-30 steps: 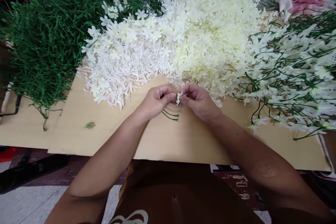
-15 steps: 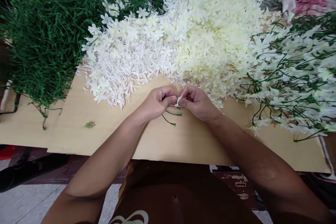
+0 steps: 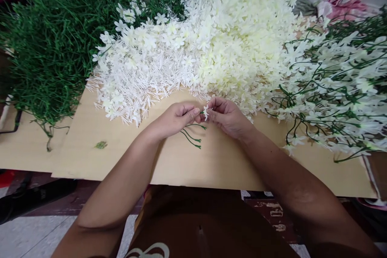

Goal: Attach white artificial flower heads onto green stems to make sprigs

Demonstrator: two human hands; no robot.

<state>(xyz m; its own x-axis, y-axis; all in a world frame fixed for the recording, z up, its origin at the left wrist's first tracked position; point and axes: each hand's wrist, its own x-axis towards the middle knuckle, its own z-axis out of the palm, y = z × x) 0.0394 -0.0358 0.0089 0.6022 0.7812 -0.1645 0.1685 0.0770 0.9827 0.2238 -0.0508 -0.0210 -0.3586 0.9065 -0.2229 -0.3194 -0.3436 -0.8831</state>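
My left hand is closed around several green plastic stems, whose forked tips hang below the fingers over the board. A small white artificial flower sits between the two hands, at the end of a green stem tip. Thumb and forefinger of my right hand pinch at this flower from the right. Just beyond the hands lies a heap of white and cream flower heads. Exactly how the flower and stem are joined is too small to make out.
To the left is a big pile of green stems. White flowers on green stems are heaped at the right. A small green scrap lies on the brown cardboard. Pink and white cloth is at the back right.
The right fingers have loosened and shifted slightly, so the flower between the hands shows more fully. My left hand has moved a little left, with the hanging stems.
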